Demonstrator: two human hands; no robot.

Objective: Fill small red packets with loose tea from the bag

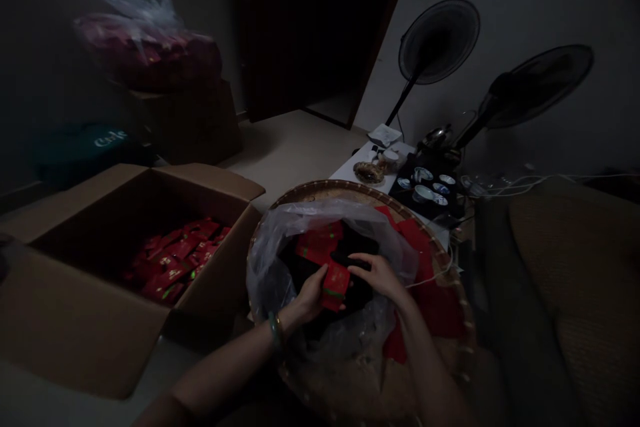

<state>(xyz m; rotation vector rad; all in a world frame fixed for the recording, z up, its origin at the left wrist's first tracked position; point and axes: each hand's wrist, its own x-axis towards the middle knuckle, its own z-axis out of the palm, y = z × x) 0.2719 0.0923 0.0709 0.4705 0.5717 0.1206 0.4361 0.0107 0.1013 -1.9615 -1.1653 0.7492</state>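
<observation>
My left hand (311,295) and my right hand (379,275) meet over a clear plastic bag (280,240) that lies in a round woven tray (453,293). Both are closed on a small red packet (335,285) held between them, the left at its lower edge, the right at its upper side. More red packets (320,243) and dark loose stuff fill the bag. A green bangle is on my left wrist. Red sheets (435,303) lie on the tray to the right of the bag.
An open cardboard box (75,320) with several red packets (175,263) stands on the left. Behind it is another box (190,123) topped by a plastic bag (145,47). A low table with tea cups (425,187) and two standing fans (440,40) are at the back right.
</observation>
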